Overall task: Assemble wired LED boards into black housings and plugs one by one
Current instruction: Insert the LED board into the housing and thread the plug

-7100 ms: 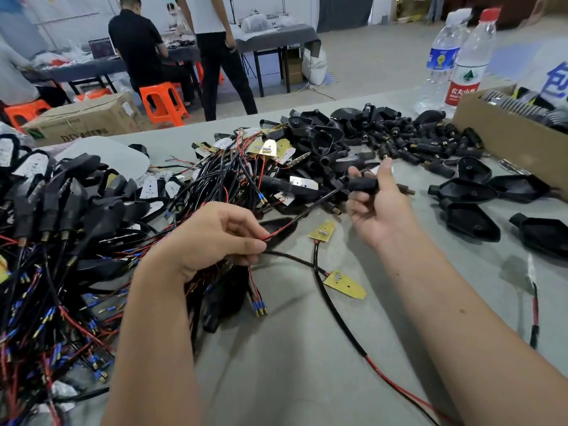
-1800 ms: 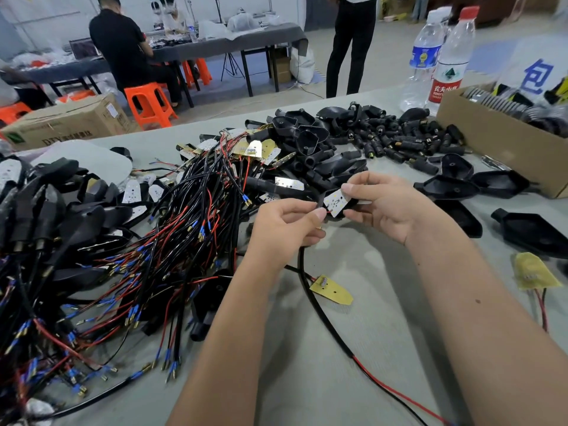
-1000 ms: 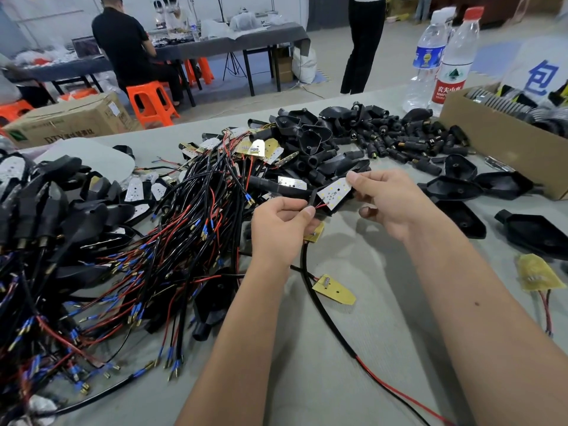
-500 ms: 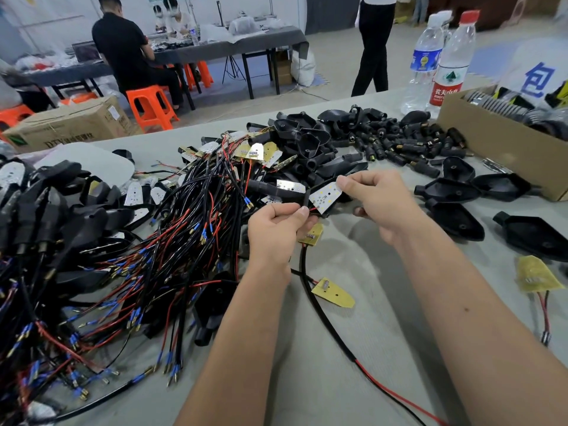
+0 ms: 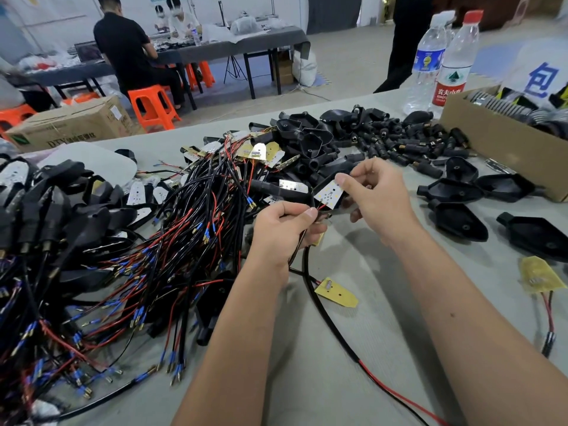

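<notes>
1. Head view shows the LED board (image 5: 329, 192), small and white with pale dots, held tilted above the table (image 5: 353, 379), with red and black wires at its lower end.
2. Right hand (image 5: 379, 198) pinches its upper corner with thumb and forefinger.
3. Left hand (image 5: 284, 232) curls its fingers round the wires just below the board.
4. Wire tangle (image 5: 123, 256) lies close on the left, black housings (image 5: 455, 216) on the right; bare table surface is near the forearms.
</notes>
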### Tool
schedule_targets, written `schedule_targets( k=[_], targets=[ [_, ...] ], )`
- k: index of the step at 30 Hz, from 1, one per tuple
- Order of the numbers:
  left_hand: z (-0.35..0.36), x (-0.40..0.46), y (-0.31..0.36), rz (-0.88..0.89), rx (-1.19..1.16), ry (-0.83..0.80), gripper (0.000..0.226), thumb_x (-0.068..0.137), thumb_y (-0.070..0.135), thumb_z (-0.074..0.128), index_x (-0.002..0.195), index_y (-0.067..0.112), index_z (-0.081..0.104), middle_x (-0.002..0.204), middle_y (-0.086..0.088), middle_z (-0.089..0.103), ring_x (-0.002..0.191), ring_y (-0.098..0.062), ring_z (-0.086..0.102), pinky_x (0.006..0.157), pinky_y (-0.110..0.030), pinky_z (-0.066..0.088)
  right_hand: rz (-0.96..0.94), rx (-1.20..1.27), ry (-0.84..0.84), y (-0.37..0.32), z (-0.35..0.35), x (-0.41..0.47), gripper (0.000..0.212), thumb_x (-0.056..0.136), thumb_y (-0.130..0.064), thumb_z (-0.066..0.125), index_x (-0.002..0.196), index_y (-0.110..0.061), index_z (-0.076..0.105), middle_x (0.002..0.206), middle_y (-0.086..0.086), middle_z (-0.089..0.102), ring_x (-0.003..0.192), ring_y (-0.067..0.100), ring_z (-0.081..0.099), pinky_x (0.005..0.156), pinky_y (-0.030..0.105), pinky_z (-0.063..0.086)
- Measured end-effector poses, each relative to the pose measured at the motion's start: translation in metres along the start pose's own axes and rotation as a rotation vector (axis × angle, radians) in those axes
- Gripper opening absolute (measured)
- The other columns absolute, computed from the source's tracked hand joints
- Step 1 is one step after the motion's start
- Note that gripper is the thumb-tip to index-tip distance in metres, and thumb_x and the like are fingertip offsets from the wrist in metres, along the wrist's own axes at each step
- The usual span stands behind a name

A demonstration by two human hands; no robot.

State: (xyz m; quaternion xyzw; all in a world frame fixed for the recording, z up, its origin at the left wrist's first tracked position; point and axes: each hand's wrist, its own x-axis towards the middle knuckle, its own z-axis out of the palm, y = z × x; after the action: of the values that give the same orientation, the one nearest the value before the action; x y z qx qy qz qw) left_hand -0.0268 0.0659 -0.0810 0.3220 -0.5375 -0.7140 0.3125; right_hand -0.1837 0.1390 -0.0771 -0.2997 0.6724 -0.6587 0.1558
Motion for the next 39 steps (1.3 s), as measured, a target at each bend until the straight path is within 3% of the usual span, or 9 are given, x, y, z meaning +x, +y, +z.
schedule_targets(
  k=[6,14,18,21,25,29,32,35,39],
  targets=[
    [0.0,-0.004,0.007,-0.003,0.156,-0.021,0.006,0.099,0.009,0.066,0.1,0.005,0.063,0.077,-0.006,0.077,0.056,-0.013,0.068,0.047,-0.02,0.047,0.134,0.089,-0.294,-0.001,-0.006,0.001,0.013,0.098,-0.018,0.066,0.105,-0.007,0.069,0.087,0.019,0.076,0.066,0.023,0.071,0.045,0.025,0.046],
    [-0.046,-0.015,0.059,-0.107,0.858,-0.224,0.015,0.099,0.022,0.069,0.101,0.007,0.066,0.079,-0.008,0.079,0.052,-0.016,0.064,0.049,-0.023,0.052,0.355,-0.181,-0.01,0.01,-0.023,0.009,0.019,0.09,-0.018,0.077,0.087,0.0,0.072,0.082,0.02,0.076,0.061,0.026,0.059,0.05,0.028,0.042],
    [-0.083,-0.021,0.078,-0.144,0.942,-0.181,0.02,0.098,0.019,0.069,0.092,0.0,0.068,0.075,-0.011,0.077,0.051,-0.014,0.064,0.045,-0.02,0.049,0.316,-0.496,0.055,0.005,-0.029,0.007,0.03,0.08,-0.036,0.087,0.085,-0.009,0.076,0.068,0.002,0.065,0.056,0.019,0.054,0.055,0.028,0.039],
    [-0.101,-0.026,0.084,-0.164,0.909,-0.173,0.016,0.097,0.016,0.07,0.089,0.002,0.069,0.077,-0.013,0.078,0.055,-0.015,0.066,0.047,-0.02,0.05,0.282,-0.601,0.079,-0.003,-0.03,0.002,0.024,0.074,-0.042,0.09,0.081,-0.026,0.073,0.082,0.0,0.072,0.069,0.018,0.065,0.065,0.031,0.05],
    [-0.104,-0.027,0.082,-0.099,0.924,-0.191,0.007,0.096,0.005,0.069,0.09,0.004,0.071,0.078,-0.01,0.078,0.058,-0.011,0.066,0.048,-0.018,0.049,-0.011,-0.821,0.158,-0.01,-0.021,-0.003,0.037,0.074,-0.038,0.09,0.103,-0.024,0.073,0.105,0.006,0.067,0.095,0.025,0.064,0.084,0.037,0.052],
    [-0.095,-0.025,0.079,-0.003,0.931,-0.197,0.008,0.094,0.006,0.072,0.086,0.008,0.073,0.078,-0.006,0.079,0.056,-0.008,0.065,0.05,-0.017,0.048,-0.469,-0.566,-0.243,-0.029,0.01,-0.018,0.018,0.084,-0.04,0.082,0.091,-0.025,0.077,0.083,-0.006,0.068,0.081,0.012,0.061,0.078,0.031,0.047],
    [-0.093,-0.025,0.077,0.052,0.873,-0.165,0.007,0.092,0.004,0.073,0.086,0.006,0.073,0.078,-0.006,0.079,0.056,-0.009,0.062,0.049,-0.016,0.047,-0.357,-0.407,-0.66,-0.031,0.033,-0.031,0.017,0.081,-0.04,0.086,0.09,-0.026,0.083,0.085,-0.006,0.074,0.083,0.011,0.067,0.081,0.031,0.053],
    [-0.099,-0.024,0.079,0.055,0.8,-0.157,0.005,0.096,0.003,0.068,0.093,0.004,0.072,0.082,-0.007,0.08,0.055,-0.008,0.058,0.051,-0.014,0.047,-0.305,-0.36,-0.711,-0.019,0.044,-0.033,0.011,0.082,-0.027,0.087,0.089,-0.02,0.084,0.085,-0.003,0.076,0.084,0.019,0.069,0.083,0.042,0.055],
    [-0.113,-0.025,0.081,0.057,0.763,-0.121,0.006,0.096,0.002,0.067,0.093,0.004,0.072,0.083,-0.009,0.08,0.05,-0.005,0.051,0.052,-0.012,0.047,-0.298,-0.36,-0.639,-0.01,0.045,-0.031,0.003,0.088,-0.023,0.082,0.089,-0.021,0.084,0.076,-0.006,0.076,0.074,0.013,0.07,0.075,0.034,0.058]
  ],
)
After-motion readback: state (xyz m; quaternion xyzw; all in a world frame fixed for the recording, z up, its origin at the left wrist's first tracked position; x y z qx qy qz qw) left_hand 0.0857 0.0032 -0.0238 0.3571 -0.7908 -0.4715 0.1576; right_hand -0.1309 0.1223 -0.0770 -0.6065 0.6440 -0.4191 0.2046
